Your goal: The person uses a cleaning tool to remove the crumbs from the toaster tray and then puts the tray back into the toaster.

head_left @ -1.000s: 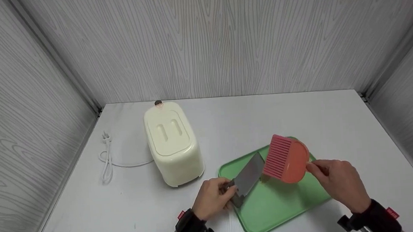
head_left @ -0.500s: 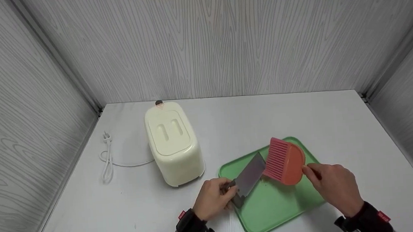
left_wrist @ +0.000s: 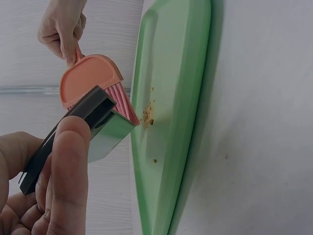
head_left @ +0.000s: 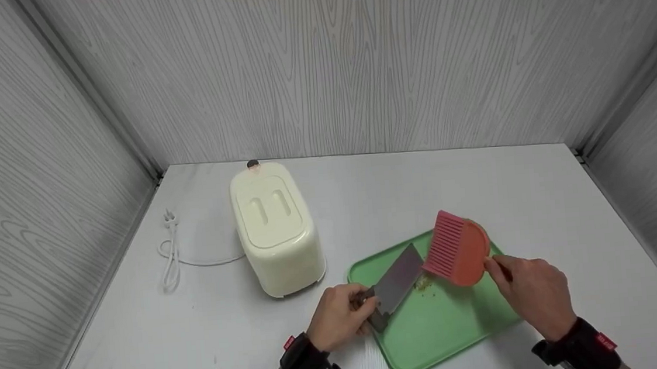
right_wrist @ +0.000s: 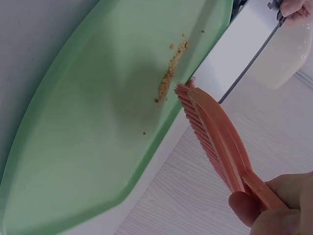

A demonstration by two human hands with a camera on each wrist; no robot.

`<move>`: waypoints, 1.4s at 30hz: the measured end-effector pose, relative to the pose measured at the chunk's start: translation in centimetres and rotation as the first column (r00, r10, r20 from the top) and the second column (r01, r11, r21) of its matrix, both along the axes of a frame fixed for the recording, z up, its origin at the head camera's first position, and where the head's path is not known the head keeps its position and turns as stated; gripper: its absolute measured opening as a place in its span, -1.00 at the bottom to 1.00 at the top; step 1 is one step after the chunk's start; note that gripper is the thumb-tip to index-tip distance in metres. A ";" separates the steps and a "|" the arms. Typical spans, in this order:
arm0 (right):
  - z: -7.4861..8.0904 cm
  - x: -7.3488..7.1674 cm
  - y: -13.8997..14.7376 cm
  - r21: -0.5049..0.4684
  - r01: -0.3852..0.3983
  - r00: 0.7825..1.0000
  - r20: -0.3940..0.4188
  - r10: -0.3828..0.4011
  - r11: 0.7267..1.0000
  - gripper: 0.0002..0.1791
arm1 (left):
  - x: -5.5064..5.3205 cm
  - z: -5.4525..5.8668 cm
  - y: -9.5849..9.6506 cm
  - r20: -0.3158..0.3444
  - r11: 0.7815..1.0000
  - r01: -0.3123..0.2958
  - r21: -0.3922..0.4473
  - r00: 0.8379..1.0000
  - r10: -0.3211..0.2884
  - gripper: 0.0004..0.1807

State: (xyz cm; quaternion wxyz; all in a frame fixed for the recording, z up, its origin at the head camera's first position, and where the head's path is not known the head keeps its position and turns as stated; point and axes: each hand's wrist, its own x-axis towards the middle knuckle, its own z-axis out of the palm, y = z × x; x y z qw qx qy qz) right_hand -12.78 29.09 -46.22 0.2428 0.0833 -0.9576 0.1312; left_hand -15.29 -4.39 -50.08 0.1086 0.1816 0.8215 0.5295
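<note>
My left hand (head_left: 337, 318) grips the dark end of a metal crumb tray (head_left: 399, 276), a thin shiny sheet tilted over the left part of a green serving tray (head_left: 429, 341). A small orange brush (head_left: 470, 255) with pink bristles is pinched by its short handle in my right hand (head_left: 539, 291). Its bristle tips lie right at the far end of the metal sheet. Tan crumbs (right_wrist: 171, 73) form a streak on the green tray below, clearly seen in the right wrist view. The left wrist view shows the dark grip (left_wrist: 68, 132) between thumb and fingers.
A cream toaster (head_left: 276, 224) with its lid on stands left of the green tray. Its white cord and plug (head_left: 171, 238) lie bundled farther left. Pale wood-grain panels (head_left: 342, 66) enclose the white table at the back and sides.
The brush has dipped lower and left, then risen slightly back up and right, uncovering crumbs on the green tray. My left hand and the metal crumb tray have hardly moved.
</note>
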 end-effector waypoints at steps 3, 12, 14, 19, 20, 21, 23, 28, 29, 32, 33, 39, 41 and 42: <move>0.0 -0.1 0.3 -0.021 0.003 1.000 -0.012 -0.003 1.000 -0.53 | 0.0 -0.1 0.0 -0.015 1.000 0.003 0.008 1.000 -0.003 -0.84; 0.3 0.0 1.0 -0.060 0.007 1.000 -0.013 -0.008 0.998 -0.72 | 0.0 -0.1 -0.1 -0.021 1.000 -0.008 0.002 1.000 0.008 -0.84; 0.3 -0.1 1.0 -0.073 0.001 1.000 -0.012 -0.002 0.997 -0.74 | 0.0 -0.1 -0.1 -0.013 1.000 -0.008 0.003 1.000 0.008 -0.84; 0.2 -0.2 1.1 -0.123 0.004 1.000 -0.002 -0.004 0.992 -0.80 | -0.1 -0.1 -0.1 0.001 1.000 -0.007 0.002 1.000 0.007 -0.84; 0.2 -0.2 1.1 -0.136 0.009 1.000 0.007 -0.008 0.991 -0.81 | -0.1 -0.1 -0.2 0.000 1.000 -0.007 0.000 1.000 0.007 -0.84; 0.2 -0.3 1.2 -0.150 0.017 1.000 0.024 -0.014 0.989 -0.81 | -0.1 -0.2 -0.2 -0.002 1.000 -0.007 -0.002 1.000 0.007 -0.84; 0.2 -0.3 1.4 -0.179 0.036 0.998 0.063 -0.025 0.983 -0.80 | -0.1 -0.2 -0.3 -0.007 1.000 -0.007 -0.005 1.000 0.007 -0.84; 0.0 -0.4 1.9 -0.222 0.074 0.988 0.149 -0.041 0.972 -0.72 | 0.0 -0.3 -0.5 0.003 1.000 -0.016 0.002 1.000 0.016 -0.84; 0.0 -0.3 2.0 -0.228 0.076 0.986 0.163 -0.039 0.971 -0.70 | 0.0 -0.3 -0.6 0.015 1.000 -0.019 0.009 1.000 0.019 -0.84; -0.1 -0.2 2.5 -0.236 0.087 0.976 0.215 -0.035 0.968 -0.62 | 0.2 -0.3 -0.7 0.046 0.999 -0.026 0.024 0.999 0.025 -0.84; -0.2 -0.1 2.6 -0.239 0.090 0.971 0.235 -0.033 0.967 -0.60 | 0.2 -0.2 -0.7 0.054 0.999 -0.028 0.029 0.998 0.026 -0.84; -0.3 -0.2 4.0 -0.228 0.137 0.938 0.341 -0.053 0.964 -0.51 | 0.4 -0.2 -1.1 0.091 0.998 -0.037 0.050 0.995 0.033 -0.85; -0.3 -0.2 4.5 -0.220 0.151 0.929 0.364 -0.062 0.964 -0.49 | 0.4 -0.2 -1.2 0.096 0.998 -0.039 0.059 0.995 0.033 -0.85; -0.4 -0.3 4.8 -0.218 0.155 0.926 0.371 -0.065 0.964 -0.48 | 0.4 -0.3 -1.2 0.100 0.997 -0.041 0.061 0.994 0.034 -0.85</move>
